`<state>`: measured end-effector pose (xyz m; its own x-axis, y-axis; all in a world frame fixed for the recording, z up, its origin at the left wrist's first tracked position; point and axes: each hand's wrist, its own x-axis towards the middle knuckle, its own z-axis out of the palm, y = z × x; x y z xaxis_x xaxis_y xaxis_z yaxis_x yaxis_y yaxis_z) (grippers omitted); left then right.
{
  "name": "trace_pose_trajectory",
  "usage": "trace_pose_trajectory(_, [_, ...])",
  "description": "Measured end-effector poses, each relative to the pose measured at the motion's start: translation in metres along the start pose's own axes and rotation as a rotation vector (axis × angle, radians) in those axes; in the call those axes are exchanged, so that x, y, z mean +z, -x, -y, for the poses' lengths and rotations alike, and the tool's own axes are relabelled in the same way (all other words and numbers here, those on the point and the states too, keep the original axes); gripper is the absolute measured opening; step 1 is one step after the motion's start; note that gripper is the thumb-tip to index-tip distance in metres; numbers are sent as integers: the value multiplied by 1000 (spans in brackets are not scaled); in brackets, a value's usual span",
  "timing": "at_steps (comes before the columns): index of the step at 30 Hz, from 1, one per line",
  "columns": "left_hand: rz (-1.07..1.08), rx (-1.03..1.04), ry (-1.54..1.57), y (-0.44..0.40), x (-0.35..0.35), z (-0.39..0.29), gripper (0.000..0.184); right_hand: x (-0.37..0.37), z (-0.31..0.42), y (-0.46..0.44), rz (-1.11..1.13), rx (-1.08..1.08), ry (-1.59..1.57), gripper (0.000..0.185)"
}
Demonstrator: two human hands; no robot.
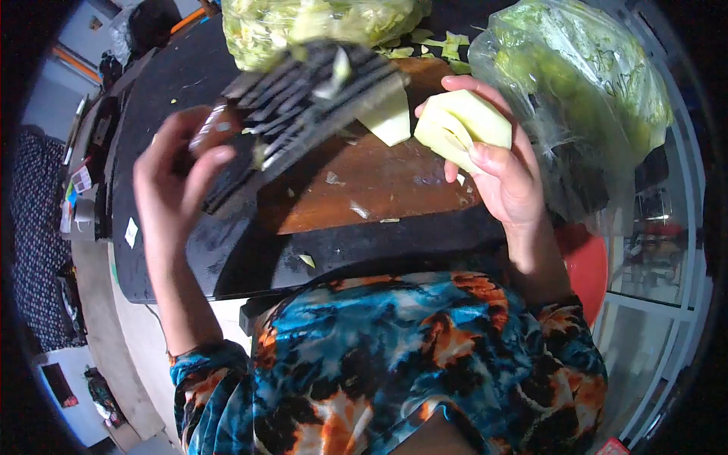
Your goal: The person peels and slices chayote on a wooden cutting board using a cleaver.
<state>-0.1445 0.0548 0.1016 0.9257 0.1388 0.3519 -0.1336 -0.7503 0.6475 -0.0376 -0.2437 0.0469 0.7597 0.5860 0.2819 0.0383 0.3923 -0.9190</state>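
My left hand (pixel 178 155) is closed around the brown handle (pixel 216 129) of a broad cleaver (pixel 303 98). Its wide blade is smeared by motion, shows dark stripes and has pale scraps clinging to it. The blade is over a brown wooden cutting board (pixel 364 189). In my right hand (pixel 508 171) is a peeled, pale green piece of produce (pixel 462 125), held above the board's right side with a deep cut in its face; its exact kind is unclear. Another pale green slab (pixel 390 117) lies on the board, partly behind the blade.
A clear plastic bag of pale green pieces (pixel 326 30) sits at the back. At the right stands another bag (pixel 591 83) with green contents. Scraps (pixel 447 45) lie on the black table (pixel 174 250). Something round and red (pixel 588 265) is below my right forearm.
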Motion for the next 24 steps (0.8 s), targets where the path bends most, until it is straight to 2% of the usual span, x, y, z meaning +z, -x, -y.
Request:
trace_pose_trajectory(2, [-183,71,23,9,-14,-2,42,-4,0,0,33,-24,-21,53])
trace_pose_trajectory(4, [-178,257,73,16,-31,4,44,-3,-1,3,5,-15,2,53])
trace_pose_trajectory(6, [-162,210,88,21,-38,-1,48,0,0,3,8,14,56,57])
trace_pose_trajectory(8, [-142,274,55,19,-39,-3,49,5,6,0,43,67,139,67])
trace_pose_trajectory(11, [-84,344,-37,14,-39,-12,48,8,11,0,93,84,178,67])
trace_pose_trajectory(14, [-53,420,-166,6,-38,-20,46,4,7,4,121,78,63,56])
trace_pose_trajectory(24, [3,542,-302,-6,-43,-30,41,3,8,2,151,166,55,56])
